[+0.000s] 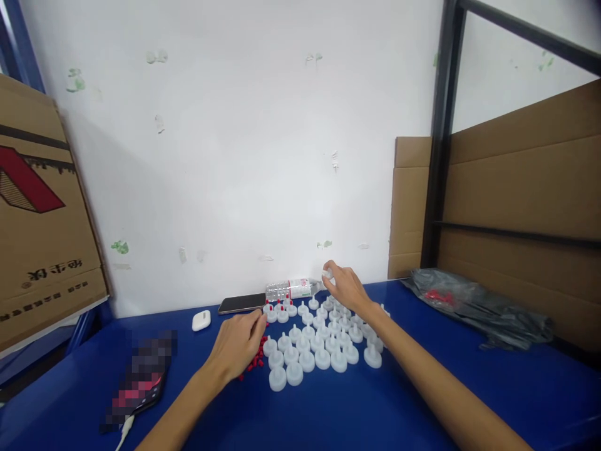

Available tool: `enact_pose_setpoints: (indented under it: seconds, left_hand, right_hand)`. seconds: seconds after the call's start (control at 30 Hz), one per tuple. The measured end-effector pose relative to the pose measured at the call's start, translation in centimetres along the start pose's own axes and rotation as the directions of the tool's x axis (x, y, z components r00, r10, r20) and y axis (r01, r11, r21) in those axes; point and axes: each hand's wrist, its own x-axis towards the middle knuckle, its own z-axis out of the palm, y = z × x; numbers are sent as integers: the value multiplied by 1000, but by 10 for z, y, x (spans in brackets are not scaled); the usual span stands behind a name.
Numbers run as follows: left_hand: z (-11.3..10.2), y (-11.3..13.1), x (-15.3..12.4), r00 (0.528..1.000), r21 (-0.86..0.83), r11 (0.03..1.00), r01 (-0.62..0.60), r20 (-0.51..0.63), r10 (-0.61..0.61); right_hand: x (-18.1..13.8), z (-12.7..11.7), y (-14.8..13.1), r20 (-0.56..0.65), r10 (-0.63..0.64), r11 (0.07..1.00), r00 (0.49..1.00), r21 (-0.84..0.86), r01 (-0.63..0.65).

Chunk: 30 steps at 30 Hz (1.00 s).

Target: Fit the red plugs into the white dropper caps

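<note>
My right hand [346,287] is raised above the far side of the group of white caps, thumb and fingers pinched on a white nozzle cap [327,274]. Below it, many white caps with upright spouts [317,343] stand on the blue table. Left of them, my left hand [239,341] lies low over a scatter of small red tips [257,358], its fingers drawn together. Whatever its fingertips may hold is hidden. Several white caps at the back left carry red tips on their spouts [282,309].
A clear plastic bottle [300,288] lies against the wall, beside a dark phone [241,303] and a white earbud case [201,320]. A blurred-out object with a white cable [126,432] lies at left. A grey plastic bag [483,308] rests at right, near cardboard [521,188].
</note>
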Motion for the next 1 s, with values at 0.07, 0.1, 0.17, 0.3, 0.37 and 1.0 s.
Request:
enact_pose_setpoints:
  seconds: [0.07, 0.1, 0.17, 0.3, 0.37, 1.0]
  left_hand:
    - [-2, -1, 0, 998, 79, 997, -14, 61, 9]
    - [-2, 0, 0, 997, 91, 996, -9, 73, 2]
    - [-3, 0, 1, 996, 93, 996, 7, 88, -15]
    - [-1, -5, 3, 993, 102, 995, 16, 112, -27]
    - [1, -10, 3, 993, 122, 992, 17, 112, -31]
    - [8, -20, 0, 987, 144, 990, 12, 156, -35]
  right_hand:
    - [-1, 4, 0, 15, -4, 1000, 1000, 14, 4]
    - [-1, 6, -1, 27, -14, 1000, 1000, 22, 13]
    - [-1, 9, -1, 56, -42, 999, 998, 36, 40]
    - [0, 15, 3, 110, -75, 997, 991, 31, 72]
    - [0, 17, 5, 125, -57, 998, 991, 7, 57]
    - [-4, 20, -3, 264, -73, 997, 962, 40, 64]
